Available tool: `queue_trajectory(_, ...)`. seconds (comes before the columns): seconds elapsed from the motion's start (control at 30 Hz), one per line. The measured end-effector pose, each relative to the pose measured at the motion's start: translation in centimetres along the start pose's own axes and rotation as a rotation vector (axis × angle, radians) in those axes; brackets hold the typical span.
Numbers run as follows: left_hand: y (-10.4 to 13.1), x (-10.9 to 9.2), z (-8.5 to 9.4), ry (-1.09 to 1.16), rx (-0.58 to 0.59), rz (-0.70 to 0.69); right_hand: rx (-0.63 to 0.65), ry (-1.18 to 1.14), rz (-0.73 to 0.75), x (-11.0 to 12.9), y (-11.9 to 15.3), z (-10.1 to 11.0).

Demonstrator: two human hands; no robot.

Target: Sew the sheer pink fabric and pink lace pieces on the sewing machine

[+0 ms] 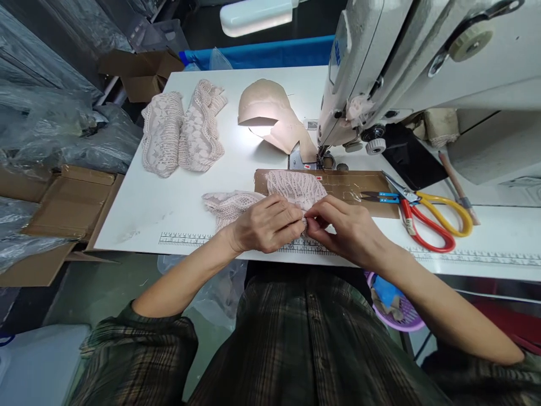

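Lace piece (296, 189) lies on desk (169, 197) front edge, before sewing machine (422, 67); left hand (266, 225) and right hand (346, 228) fingers pinch its near edge together, aligning layers; next likely calls for feeding under needle; scissors (426, 217) lie right

Bright lamp (257, 16) overhead, glare on foam cup (264, 110); edges bowed, dim left.

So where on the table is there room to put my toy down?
Bare white table lies below the lace stacks, left of the left hand. Crowded: both hands pinching lace, right hand near the scissors and sewing machine.
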State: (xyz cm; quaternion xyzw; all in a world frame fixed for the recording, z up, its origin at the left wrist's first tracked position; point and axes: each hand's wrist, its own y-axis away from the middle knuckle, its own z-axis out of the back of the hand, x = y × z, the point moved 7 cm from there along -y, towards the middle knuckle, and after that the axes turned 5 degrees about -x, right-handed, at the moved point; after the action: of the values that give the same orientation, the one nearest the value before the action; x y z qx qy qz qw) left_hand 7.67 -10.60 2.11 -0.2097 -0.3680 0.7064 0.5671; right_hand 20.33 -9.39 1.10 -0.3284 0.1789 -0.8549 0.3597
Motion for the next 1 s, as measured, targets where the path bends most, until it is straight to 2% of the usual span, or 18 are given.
queue_trajectory(0.17,0.2,0.3,0.0,0.005,-0.011,0.026,-0.187,-0.004,0.025,1.5,0.6,2.7)
queue_trajectory(0.23,0.5,0.4,-0.2,0.012,0.01,0.039,-0.156,-0.058,0.051,2.3,0.7,3.0)
queue_trajectory(0.3,0.8,0.4,-0.6,0.028,0.024,0.058,-0.061,-0.066,0.098,2.6,0.7,2.2)
queue_trajectory(0.4,1.2,0.3,-1.1,0.069,0.032,0.118,0.037,-0.003,0.124,1.6,0.6,0.1)
queue_trajectory(0.53,2.1,1.7,-1.3,0.021,0.158,0.292,0.048,-0.026,0.068,-0.6,0.1,-1.3)
queue_trajectory(0.67,4.4,4.0,1.8,-0.108,0.295,0.486,0.028,-0.042,0.02,-1.6,-0.5,-0.5)
queue_trajectory(0.77,6.7,5.0,4.8,-0.139,0.307,0.61,-0.008,-0.027,-0.001,-1.9,-1.1,0.2)
queue_trajectory(0.93,9.5,5.1,7.7,-0.027,0.137,0.842,-0.085,0.005,-0.065,-2.3,-1.6,0.9)
queue_trajectory(1.0,9.8,5.1,8.5,0.078,0.023,0.945,-0.079,-0.036,-0.178,-2.8,-1.5,1.3)
